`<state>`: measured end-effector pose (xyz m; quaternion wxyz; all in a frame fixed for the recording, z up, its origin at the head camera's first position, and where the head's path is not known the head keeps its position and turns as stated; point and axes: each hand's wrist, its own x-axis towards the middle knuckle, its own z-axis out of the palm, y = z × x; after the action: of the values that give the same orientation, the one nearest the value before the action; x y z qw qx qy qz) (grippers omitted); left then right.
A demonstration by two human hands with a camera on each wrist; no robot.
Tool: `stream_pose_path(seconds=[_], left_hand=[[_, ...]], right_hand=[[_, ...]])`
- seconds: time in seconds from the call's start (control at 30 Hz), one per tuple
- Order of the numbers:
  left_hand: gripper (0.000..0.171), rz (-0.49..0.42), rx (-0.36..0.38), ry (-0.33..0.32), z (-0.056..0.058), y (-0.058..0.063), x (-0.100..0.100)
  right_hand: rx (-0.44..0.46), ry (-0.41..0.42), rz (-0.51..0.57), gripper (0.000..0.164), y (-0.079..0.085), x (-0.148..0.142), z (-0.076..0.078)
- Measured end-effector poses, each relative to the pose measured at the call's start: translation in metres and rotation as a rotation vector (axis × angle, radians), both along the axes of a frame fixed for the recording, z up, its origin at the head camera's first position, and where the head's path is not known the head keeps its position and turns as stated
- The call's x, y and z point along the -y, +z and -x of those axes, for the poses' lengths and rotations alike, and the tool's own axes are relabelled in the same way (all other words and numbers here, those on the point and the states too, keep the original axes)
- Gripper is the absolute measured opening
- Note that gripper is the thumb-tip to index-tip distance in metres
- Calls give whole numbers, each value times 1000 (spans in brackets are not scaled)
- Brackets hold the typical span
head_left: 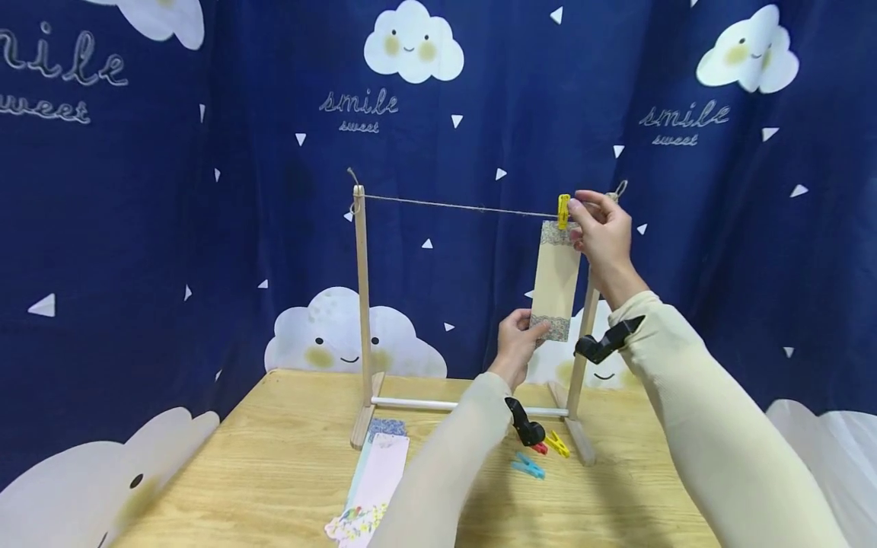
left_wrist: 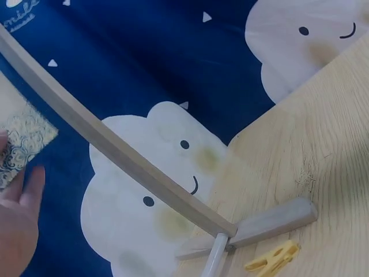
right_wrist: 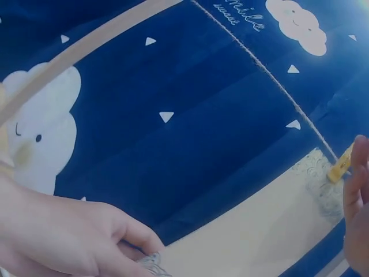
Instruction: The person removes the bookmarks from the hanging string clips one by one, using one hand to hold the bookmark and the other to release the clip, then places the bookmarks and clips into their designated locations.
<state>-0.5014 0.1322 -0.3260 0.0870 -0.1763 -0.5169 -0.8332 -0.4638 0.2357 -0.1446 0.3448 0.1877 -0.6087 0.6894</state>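
Observation:
A cream paper card (head_left: 556, 278) with lace-patterned bands at both ends hangs upright from the string (head_left: 466, 206). A yellow clothespin (head_left: 563, 211) sits over the string at the card's top edge. My left hand (head_left: 517, 346) pinches the card's lower band, thumb in front and fingers behind. Beside the clothespin is my right hand (head_left: 604, 236), thumb and fingertips right at its edge, the clip's face uncovered. In the right wrist view, the fingers (right_wrist: 356, 179) overlap the clothespin's end (right_wrist: 341, 165). The left wrist view catches only a corner of the card (left_wrist: 26, 135).
A wooden stand (head_left: 363, 304) holds the string between two posts, with a white bar (head_left: 418, 403) low across it. Yellow (head_left: 558, 444), red (head_left: 540, 448) and blue (head_left: 528, 465) clothespins lie on the table by its right foot. Overlapping paper cards (head_left: 380, 472) lie at the left.

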Motion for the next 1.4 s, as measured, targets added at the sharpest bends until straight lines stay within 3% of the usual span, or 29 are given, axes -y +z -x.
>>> stream_pose_path(seconds=[0.17,0.3,0.53,0.67,0.87,1.07,1.27,1.4], left_hand=[[14,-55,-16,-58,0,1,0],[16,-40,-6,-68,0,-1,3],[26,-53,-3,-107,-3,-7,0],[26,-60,-7,-122,-5,-9,-3],[27,-36,-41,-165,-4,-4,2],[27,-16,-29,-138,0,0,13],[28,-10,-23,-165,0,1,13],[28,-8,-21,-168,1,1,12]], right_hand=[[25,-149,-199,43,11,2,5],[96,-204,-326,51,17,5,12],[253,-121,-544,63,25,-3,16],[345,-53,-623,61,29,-12,16],[386,8,-632,55,38,-15,19],[401,25,-590,49,42,-14,20],[351,-5,-548,44,35,-20,21],[294,-9,-450,41,27,-23,22]])
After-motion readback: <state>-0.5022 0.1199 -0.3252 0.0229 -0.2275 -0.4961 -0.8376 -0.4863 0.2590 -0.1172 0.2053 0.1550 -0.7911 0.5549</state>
